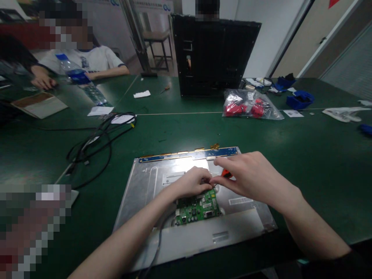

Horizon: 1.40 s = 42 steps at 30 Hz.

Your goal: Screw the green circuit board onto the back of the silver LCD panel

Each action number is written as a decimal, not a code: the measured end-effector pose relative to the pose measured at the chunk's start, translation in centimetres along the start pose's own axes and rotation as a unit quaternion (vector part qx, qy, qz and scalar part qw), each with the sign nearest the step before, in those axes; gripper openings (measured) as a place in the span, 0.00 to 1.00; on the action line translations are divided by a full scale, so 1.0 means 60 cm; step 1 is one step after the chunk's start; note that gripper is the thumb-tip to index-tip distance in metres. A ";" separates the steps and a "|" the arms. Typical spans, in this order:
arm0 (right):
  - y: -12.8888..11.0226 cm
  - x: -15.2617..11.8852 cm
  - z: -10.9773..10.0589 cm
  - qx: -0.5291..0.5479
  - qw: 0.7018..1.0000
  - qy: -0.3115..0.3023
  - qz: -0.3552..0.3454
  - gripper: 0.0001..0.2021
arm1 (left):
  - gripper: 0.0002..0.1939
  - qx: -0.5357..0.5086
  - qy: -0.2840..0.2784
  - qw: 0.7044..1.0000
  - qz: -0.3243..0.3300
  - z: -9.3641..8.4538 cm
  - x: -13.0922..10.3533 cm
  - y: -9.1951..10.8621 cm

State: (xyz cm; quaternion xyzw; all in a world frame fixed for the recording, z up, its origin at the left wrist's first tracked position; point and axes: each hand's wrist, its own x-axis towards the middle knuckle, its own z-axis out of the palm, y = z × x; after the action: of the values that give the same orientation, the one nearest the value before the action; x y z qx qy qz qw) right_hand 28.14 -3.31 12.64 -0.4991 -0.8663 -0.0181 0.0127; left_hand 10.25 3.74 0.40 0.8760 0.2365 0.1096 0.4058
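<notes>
An LCD panel (139,193) lies with its metal back facing up in front of me, a blue circuit strip (174,155) along its far edge. Fixed near its middle is a green circuit board (200,207). My left hand (192,180) is closed at the board's far edge, fingertips curled down; what they pinch is hidden. My right hand (250,176) is closed around a screwdriver (227,173) with a red-and-black handle, mostly covered by the fingers. Its tip end points toward the board's far right corner, beside my left fingertips.
Black cables (109,135) lie coiled to the left. Farther back are a water bottle (84,81), a plastic bag with red items (250,104), an upright black panel (215,58) and blue rolls (300,99). A co-worker (101,58) sits across at the left.
</notes>
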 end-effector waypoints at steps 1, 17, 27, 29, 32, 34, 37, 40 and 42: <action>0.000 0.000 0.001 -0.002 1.000 -0.001 0.001 0.12 | 0.04 -0.007 0.005 1.000 0.001 0.000 -0.001 0.001; 0.001 -0.005 -0.004 0.036 0.999 0.008 -0.020 0.12 | 0.04 -0.007 -0.008 1.000 -0.003 0.002 0.000 -0.003; -0.004 -0.007 -0.009 0.056 0.998 0.002 -0.041 0.07 | 0.06 -0.021 0.002 1.000 0.001 0.004 0.000 -0.003; -0.003 -0.008 -0.007 0.047 0.998 0.008 -0.043 0.08 | 0.05 -0.013 0.001 1.000 -0.002 0.005 0.000 -0.004; -0.001 -0.007 -0.003 0.034 0.999 0.018 -0.037 0.12 | 0.06 -0.003 -0.004 1.000 -0.015 0.005 0.002 -0.005; 0.000 -0.007 -0.001 0.033 0.999 0.016 -0.034 0.11 | 0.05 -0.001 -0.005 1.000 -0.024 0.006 0.002 -0.004; -0.001 -0.006 -0.001 0.040 0.999 0.013 -0.032 0.09 | 0.04 -0.006 0.005 1.000 -0.022 0.006 0.001 -0.001; -0.003 -0.006 -0.004 0.052 0.998 0.014 -0.033 0.10 | 0.05 -0.014 0.018 1.000 -0.014 0.006 -0.001 0.002; -0.004 -0.006 -0.005 0.056 0.998 0.012 -0.037 0.13 | 0.05 -0.017 0.017 1.000 -0.017 0.006 -0.001 0.003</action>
State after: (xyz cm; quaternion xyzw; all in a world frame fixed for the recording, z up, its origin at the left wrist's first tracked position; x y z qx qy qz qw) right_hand 28.10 -3.73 12.94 -0.4649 -0.8836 0.0242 0.0508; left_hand 10.38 3.37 0.32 0.8627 0.2561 0.1223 0.4185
